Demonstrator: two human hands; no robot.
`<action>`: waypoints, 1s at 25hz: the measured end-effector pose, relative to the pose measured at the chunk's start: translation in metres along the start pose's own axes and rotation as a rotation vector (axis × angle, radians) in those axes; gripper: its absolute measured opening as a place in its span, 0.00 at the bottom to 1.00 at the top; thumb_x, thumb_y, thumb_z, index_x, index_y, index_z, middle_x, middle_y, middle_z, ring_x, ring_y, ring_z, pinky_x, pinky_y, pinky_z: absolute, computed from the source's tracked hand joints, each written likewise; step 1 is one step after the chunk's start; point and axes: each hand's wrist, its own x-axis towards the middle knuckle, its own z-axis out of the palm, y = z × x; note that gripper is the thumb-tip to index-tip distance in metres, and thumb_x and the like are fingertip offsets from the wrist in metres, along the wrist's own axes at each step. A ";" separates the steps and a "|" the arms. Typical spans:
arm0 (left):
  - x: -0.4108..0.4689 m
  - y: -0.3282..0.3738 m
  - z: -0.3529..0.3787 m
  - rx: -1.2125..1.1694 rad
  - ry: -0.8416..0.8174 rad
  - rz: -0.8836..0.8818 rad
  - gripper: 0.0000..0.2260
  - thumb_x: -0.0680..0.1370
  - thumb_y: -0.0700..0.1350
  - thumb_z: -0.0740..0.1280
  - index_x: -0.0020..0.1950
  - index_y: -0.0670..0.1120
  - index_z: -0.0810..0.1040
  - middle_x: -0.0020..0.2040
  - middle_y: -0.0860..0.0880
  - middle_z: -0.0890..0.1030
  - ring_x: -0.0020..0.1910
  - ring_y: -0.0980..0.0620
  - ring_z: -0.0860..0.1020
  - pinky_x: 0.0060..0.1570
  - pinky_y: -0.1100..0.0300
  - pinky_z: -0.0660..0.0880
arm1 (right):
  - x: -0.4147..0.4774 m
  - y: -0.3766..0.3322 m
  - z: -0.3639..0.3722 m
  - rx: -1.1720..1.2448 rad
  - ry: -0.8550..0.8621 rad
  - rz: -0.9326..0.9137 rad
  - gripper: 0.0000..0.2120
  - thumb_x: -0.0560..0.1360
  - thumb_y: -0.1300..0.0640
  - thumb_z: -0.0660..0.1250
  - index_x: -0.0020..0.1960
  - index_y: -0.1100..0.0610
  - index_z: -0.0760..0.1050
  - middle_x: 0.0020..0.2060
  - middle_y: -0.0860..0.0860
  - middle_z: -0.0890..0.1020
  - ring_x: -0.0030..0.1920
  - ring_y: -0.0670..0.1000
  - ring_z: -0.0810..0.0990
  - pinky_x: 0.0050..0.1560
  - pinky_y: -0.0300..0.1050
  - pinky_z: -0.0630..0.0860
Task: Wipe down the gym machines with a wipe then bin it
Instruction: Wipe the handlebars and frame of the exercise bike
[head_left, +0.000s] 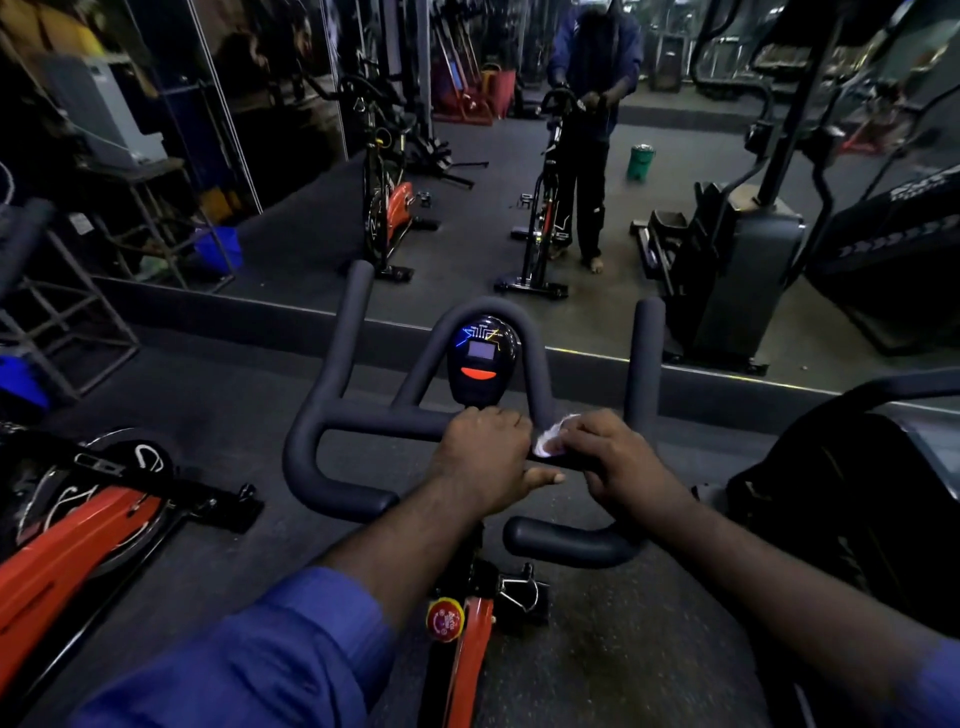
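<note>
An orange and black spin bike stands right in front of me, with black padded handlebars (332, 415) and a small console (482, 358) at their centre. My left hand (485, 454) grips the middle crossbar just below the console. My right hand (618, 460) presses a crumpled white wipe (550, 441) onto the bar immediately right of my left hand. The wipe shows only between my fingers. A green bin (640, 162) appears in the wall mirror, standing on the floor behind me.
A large wall mirror (597, 358) faces me and reflects me and the bike. A second orange bike (78, 525) lies close at my left. A black machine (852, 499) stands at my right, a metal stand (57, 312) at far left.
</note>
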 end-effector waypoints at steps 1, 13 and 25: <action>0.001 0.001 0.000 0.002 -0.003 -0.001 0.33 0.77 0.75 0.58 0.63 0.48 0.78 0.60 0.49 0.82 0.61 0.47 0.78 0.55 0.52 0.71 | -0.001 0.007 -0.009 -0.026 -0.057 -0.036 0.20 0.69 0.70 0.62 0.54 0.56 0.84 0.54 0.48 0.83 0.56 0.48 0.78 0.60 0.39 0.72; 0.001 0.013 -0.012 -0.021 0.076 0.040 0.21 0.81 0.64 0.63 0.52 0.46 0.80 0.47 0.45 0.83 0.46 0.42 0.82 0.47 0.50 0.71 | -0.027 0.052 -0.060 -0.276 -0.073 0.139 0.12 0.76 0.54 0.65 0.53 0.54 0.85 0.48 0.51 0.83 0.48 0.57 0.80 0.48 0.48 0.77; 0.085 0.045 -0.027 0.184 -0.009 0.521 0.19 0.82 0.54 0.58 0.50 0.45 0.83 0.49 0.44 0.86 0.50 0.40 0.82 0.46 0.52 0.70 | -0.036 0.045 -0.027 -0.119 0.266 0.505 0.09 0.75 0.59 0.67 0.52 0.55 0.84 0.45 0.50 0.78 0.47 0.54 0.78 0.50 0.41 0.68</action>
